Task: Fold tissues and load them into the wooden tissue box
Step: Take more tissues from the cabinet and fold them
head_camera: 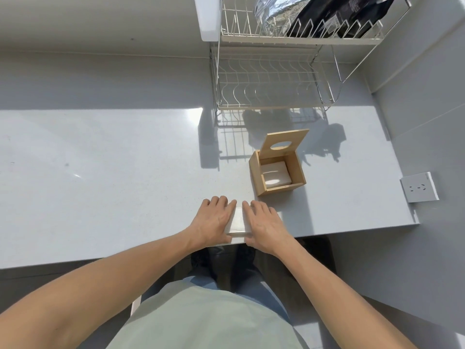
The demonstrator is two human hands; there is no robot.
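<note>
While both palms press a white tissue (237,220) flat near the front edge of the counter (100,172), I judge the step in hand to be creasing a fold before the sheet goes into the wooden tissue box (278,172). To do it well, I would keep the edges squared against each other, smooth outward from the middle so no air or wrinkle is trapped, and check the folded width against the box opening, since the tissue is thin and will drag or bunch under a sliding palm.

Just short of the box, on its near-left side, my left hand (214,220) lies spread and flat, fingers extended and close together, resting on the left part of the tissue. My right hand (264,226) mirrors it, open and flat, covering the right part, its fingertips pointing toward the box. Neither hand grips anything; both only bear down. A narrow strip of tissue shows between them, and how far it runs beneath the palms I cannot tell.

The box stands in sunlight, its lid (284,142) tipped up at the far side, round slot showing. Folded white tissues (275,175) already lie inside. Beyond the box stands a wire dish rack (271,84); to the right of the box, a wall socket (419,187).
</note>
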